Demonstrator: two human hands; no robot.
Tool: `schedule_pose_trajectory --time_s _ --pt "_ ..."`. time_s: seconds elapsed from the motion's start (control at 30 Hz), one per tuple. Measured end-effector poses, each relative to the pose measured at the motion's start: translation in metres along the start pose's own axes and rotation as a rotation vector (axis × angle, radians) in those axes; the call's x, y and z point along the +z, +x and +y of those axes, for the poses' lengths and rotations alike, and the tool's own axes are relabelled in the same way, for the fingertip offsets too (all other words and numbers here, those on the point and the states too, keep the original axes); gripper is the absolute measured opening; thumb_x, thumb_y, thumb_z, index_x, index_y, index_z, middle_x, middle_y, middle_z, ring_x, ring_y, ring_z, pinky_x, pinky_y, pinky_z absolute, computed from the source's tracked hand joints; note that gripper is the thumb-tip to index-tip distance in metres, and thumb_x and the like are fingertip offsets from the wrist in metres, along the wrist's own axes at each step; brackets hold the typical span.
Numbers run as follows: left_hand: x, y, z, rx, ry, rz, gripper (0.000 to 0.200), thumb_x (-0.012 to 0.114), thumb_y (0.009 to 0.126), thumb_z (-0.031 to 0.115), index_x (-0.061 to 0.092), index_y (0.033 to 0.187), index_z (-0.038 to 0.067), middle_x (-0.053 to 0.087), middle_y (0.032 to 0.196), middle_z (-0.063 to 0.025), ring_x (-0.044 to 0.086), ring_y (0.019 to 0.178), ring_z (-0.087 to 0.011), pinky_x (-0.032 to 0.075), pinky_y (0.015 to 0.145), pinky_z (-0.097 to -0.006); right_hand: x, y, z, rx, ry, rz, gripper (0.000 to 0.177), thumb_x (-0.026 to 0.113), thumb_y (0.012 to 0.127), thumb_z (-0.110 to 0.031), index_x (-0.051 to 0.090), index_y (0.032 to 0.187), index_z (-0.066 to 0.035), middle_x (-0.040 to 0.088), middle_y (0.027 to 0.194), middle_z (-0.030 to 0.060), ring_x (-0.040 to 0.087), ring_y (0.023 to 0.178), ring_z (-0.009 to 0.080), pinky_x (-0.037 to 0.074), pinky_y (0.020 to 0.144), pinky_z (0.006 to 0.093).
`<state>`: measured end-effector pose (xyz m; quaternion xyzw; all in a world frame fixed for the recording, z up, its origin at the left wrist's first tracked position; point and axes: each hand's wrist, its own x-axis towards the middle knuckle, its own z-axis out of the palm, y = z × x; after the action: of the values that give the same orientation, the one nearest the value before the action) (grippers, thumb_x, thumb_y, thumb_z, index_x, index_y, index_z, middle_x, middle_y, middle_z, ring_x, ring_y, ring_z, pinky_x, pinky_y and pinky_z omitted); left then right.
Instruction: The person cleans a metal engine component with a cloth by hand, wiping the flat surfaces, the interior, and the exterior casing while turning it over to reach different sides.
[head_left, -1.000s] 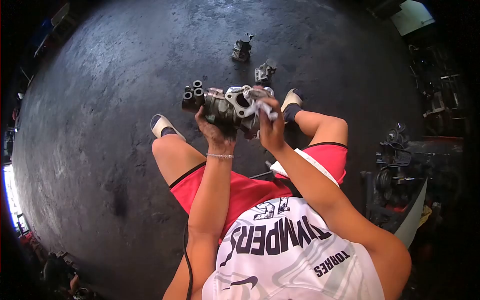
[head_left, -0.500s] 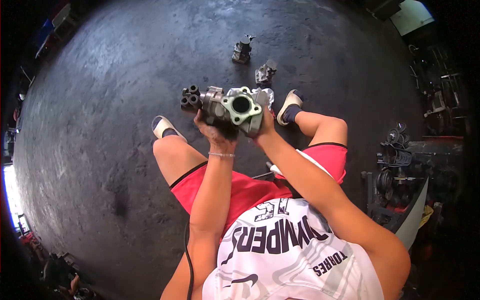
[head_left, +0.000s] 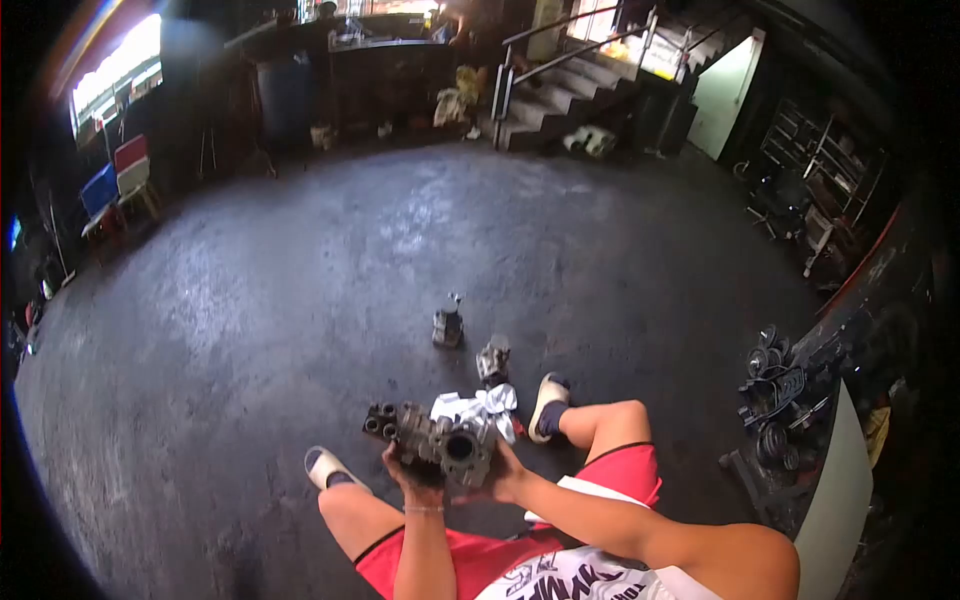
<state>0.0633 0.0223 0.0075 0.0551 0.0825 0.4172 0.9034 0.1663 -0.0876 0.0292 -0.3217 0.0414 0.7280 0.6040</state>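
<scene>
Between my legs I hold up a grey metal engine part [head_left: 430, 436] with both hands. A flanged round opening faces up near its right end, and several dark ports stick out at its left end. My left hand [head_left: 413, 482] grips it from below on the left, and my right hand [head_left: 506, 470] closes around its right end. Most fingers are hidden behind the metal. Just beyond lies a crumpled white cloth [head_left: 474, 404] on the floor, with a second metal part [head_left: 493, 361] behind it. Farther off stands a third metal part [head_left: 448, 327].
The dark floor [head_left: 260, 290] stretches ahead to concrete stairs with a railing [head_left: 560, 98]. To my right are a pile of dark metal parts [head_left: 772, 390] and a pale upright panel [head_left: 838, 480]. Stacked chairs [head_left: 130, 168] stand at the far left.
My view has tilted up, so the stairs and far side of the room now show. The engine part stays in both hands, and its opening appears turned slightly.
</scene>
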Motion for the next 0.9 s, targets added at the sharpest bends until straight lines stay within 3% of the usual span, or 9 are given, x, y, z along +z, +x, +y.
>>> schedule_pose_trajectory --time_s 0.23,0.3,0.37,0.43,0.5,0.57,0.67,0.77,0.9 --pt "0.010 0.004 0.012 -0.188 0.091 -0.337 0.077 0.058 0.070 0.054 0.043 0.127 0.004 0.049 0.124 -0.0129 0.048 0.113 -0.0305 0.036 0.098 -0.0446 0.016 -0.025 0.001 0.072 0.182 -0.324 0.067 0.038 0.079 -0.066 0.042 0.130 -0.024 0.045 0.132 0.0050 0.044 0.118 0.0321 0.033 0.094 0.0595" --pt "0.004 0.000 0.012 -0.259 0.092 -0.334 0.077 0.063 0.066 0.048 0.044 0.127 0.005 0.047 0.127 -0.0130 0.047 0.113 -0.0305 0.036 0.098 -0.0452 0.003 -0.021 0.012 0.030 0.184 -0.187 0.063 0.040 0.079 -0.062 0.044 0.129 -0.023 0.046 0.131 0.0050 0.045 0.116 0.0314 0.035 0.093 0.0572" --pt "-0.002 -0.002 0.021 -0.268 0.196 -0.265 0.070 0.064 0.069 0.043 0.046 0.125 0.006 0.049 0.125 -0.0122 0.047 0.113 -0.0288 0.036 0.098 -0.0422 -0.021 -0.012 0.020 0.045 0.264 -0.290 0.066 0.039 0.077 -0.060 0.043 0.130 -0.021 0.046 0.130 0.0073 0.045 0.116 0.0326 0.037 0.091 0.0567" --pt "0.003 -0.004 0.027 -0.382 0.531 -0.088 0.069 0.064 0.070 0.036 0.041 0.129 0.006 0.048 0.123 -0.0102 0.046 0.113 -0.0263 0.035 0.099 -0.0389 -0.016 -0.013 0.020 0.079 0.407 -0.629 0.068 0.038 0.077 -0.060 0.042 0.131 -0.019 0.045 0.131 0.0105 0.045 0.115 0.0365 0.037 0.090 0.0579" --pt "0.038 -0.016 0.020 -0.057 0.752 -0.281 0.073 0.063 0.075 0.029 0.027 0.136 0.010 0.040 0.131 -0.0099 0.042 0.118 -0.0250 0.034 0.097 -0.0383 -0.013 -0.017 0.008 0.045 0.306 -0.595 0.069 0.041 0.077 -0.061 0.039 0.132 -0.019 0.043 0.131 0.0123 0.045 0.114 0.0386 0.038 0.086 0.0612" --pt "0.070 -0.015 0.023 0.381 1.053 -0.283 0.096 0.070 0.068 0.040 0.012 0.139 0.011 0.034 0.134 -0.0093 0.033 0.124 -0.0252 0.033 0.097 -0.0388 0.011 -0.031 -0.006 -0.157 0.290 -0.555 0.065 0.047 0.079 -0.053 0.040 0.132 -0.016 0.045 0.130 0.0120 0.050 0.111 0.0310 0.041 0.088 0.0550" --pt "0.082 -0.029 0.011 0.387 0.875 -0.208 0.093 0.071 0.070 0.026 0.009 0.139 0.017 0.033 0.135 -0.0108 0.037 0.121 -0.0247 0.032 0.099 -0.0387 0.024 -0.041 -0.024 -0.276 0.307 -0.430 0.064 0.046 0.080 -0.052 0.040 0.131 -0.015 0.048 0.127 0.0115 0.050 0.111 0.0341 0.044 0.086 0.0537" --pt "0.049 -0.032 -0.006 0.313 0.792 -0.321 0.094 0.071 0.073 0.036 0.006 0.140 0.022 0.029 0.137 -0.0137 0.034 0.124 -0.0280 0.033 0.099 -0.0422 0.015 -0.027 -0.043 -0.335 0.157 -0.507 0.061 0.043 0.081 -0.052 0.044 0.126 -0.011 0.050 0.124 0.0134 0.051 0.110 0.0321 0.044 0.086 0.0541" --pt "0.053 -0.021 -0.005 0.159 0.611 -0.280 0.087 0.066 0.077 0.040 0.008 0.139 0.019 0.031 0.136 -0.0121 0.036 0.123 -0.0284 0.037 0.096 -0.0428 -0.016 -0.011 -0.034 -0.514 0.071 -0.198 0.056 0.051 0.080 -0.048 0.047 0.120 -0.009 0.055 0.117 0.0114 0.055 0.102 0.0285 0.048 0.082 0.0443"
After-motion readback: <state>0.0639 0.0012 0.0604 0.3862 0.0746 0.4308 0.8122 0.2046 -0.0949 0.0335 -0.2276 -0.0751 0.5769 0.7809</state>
